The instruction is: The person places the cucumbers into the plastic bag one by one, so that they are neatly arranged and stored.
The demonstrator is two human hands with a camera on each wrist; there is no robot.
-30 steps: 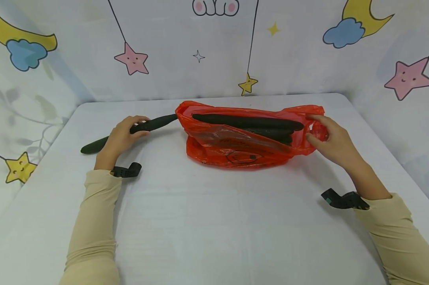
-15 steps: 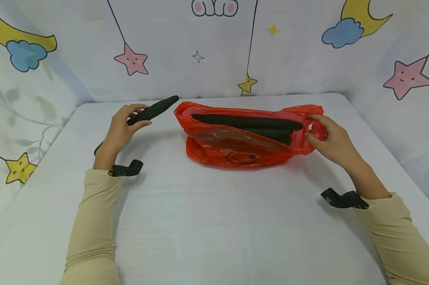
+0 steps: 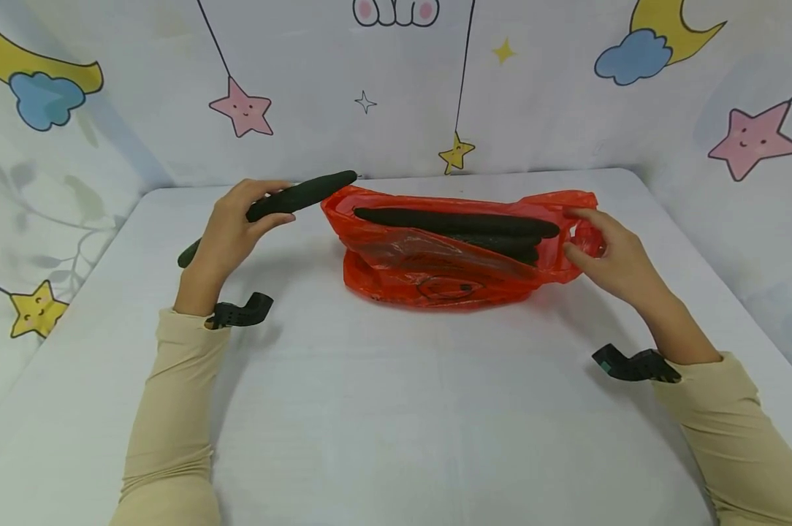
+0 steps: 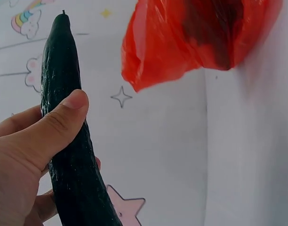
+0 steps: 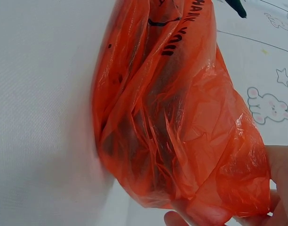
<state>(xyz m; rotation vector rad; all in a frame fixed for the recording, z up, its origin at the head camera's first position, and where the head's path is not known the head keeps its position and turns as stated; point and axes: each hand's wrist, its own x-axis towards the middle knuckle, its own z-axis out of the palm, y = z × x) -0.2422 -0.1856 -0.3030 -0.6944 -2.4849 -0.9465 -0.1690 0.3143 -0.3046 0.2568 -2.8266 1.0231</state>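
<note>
My left hand (image 3: pixel 234 223) grips a long dark green cucumber (image 3: pixel 307 193), raised above the table and tilted up to the right. Its tip overlaps the left rim of a red plastic bag (image 3: pixel 402 274) in the head view. In the left wrist view the thumb lies across the cucumber (image 4: pixel 64 70), with fingers behind it. The bag lies on its side, mouth spread, with several cucumbers (image 3: pixel 462 221) inside. At the bag's right end my right hand (image 3: pixel 613 256) holds the rim. Thin plastic partly covers those fingers in the right wrist view, where the bag (image 5: pixel 181 117) shows black print.
A white-covered table (image 3: pixel 396 409) lies under everything. Behind it rises a pale backdrop (image 3: pixel 317 58) printed with stars, moons and clouds. Black wrist cameras are strapped at the left cuff (image 3: pixel 241 312) and the right cuff (image 3: pixel 636 365).
My left hand has lifted the cucumber off the table and carried it up and right, toward the bag's left rim. The right hand and the bag have stayed in place.
</note>
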